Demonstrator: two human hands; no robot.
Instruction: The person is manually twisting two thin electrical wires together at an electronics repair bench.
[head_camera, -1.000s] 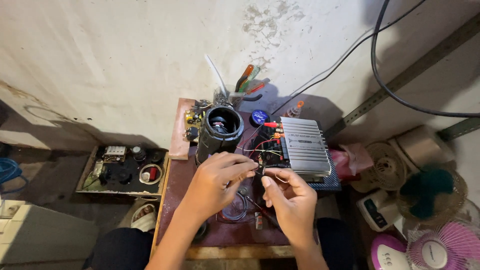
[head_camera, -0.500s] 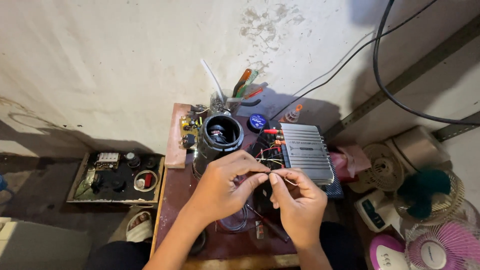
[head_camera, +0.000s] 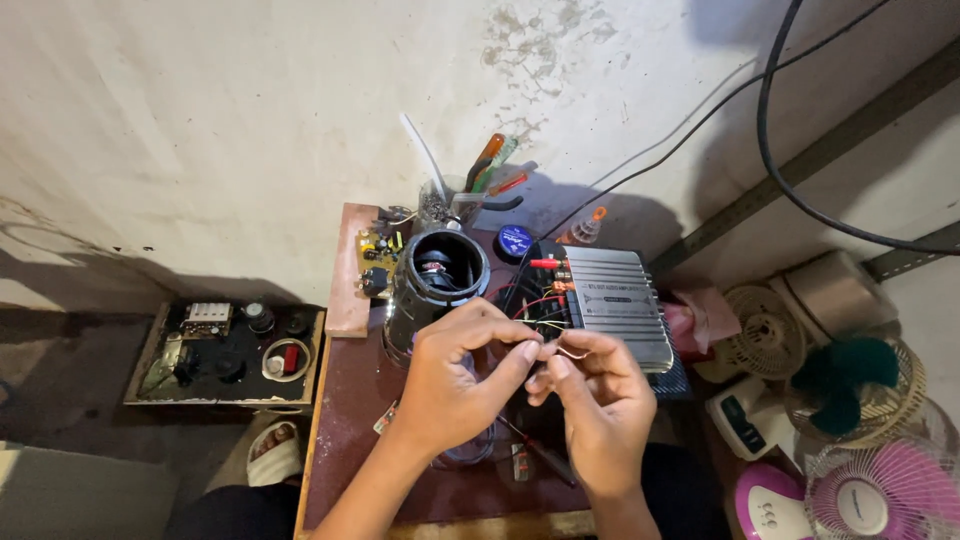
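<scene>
My left hand (head_camera: 455, 375) and my right hand (head_camera: 598, 398) meet above a small reddish-brown table (head_camera: 345, 400), fingertips pinched together on thin wires (head_camera: 553, 345). The wires run back to a silver ribbed amplifier box (head_camera: 618, 315) with red plugs on its left side. A black cylindrical speaker housing (head_camera: 437, 282) stands just behind my left hand. What lies under my hands on the table is mostly hidden.
A cup of screwdrivers and tools (head_camera: 470, 195) stands against the wall, beside a blue round tin (head_camera: 516, 242) and a small circuit board (head_camera: 375, 255). A tray of parts (head_camera: 225, 345) sits on the floor at left. Small fans (head_camera: 870, 480) crowd the right.
Both hands have lifted and come closer together over the table, now pinching the wires between fingertips. The view has shifted slightly.
</scene>
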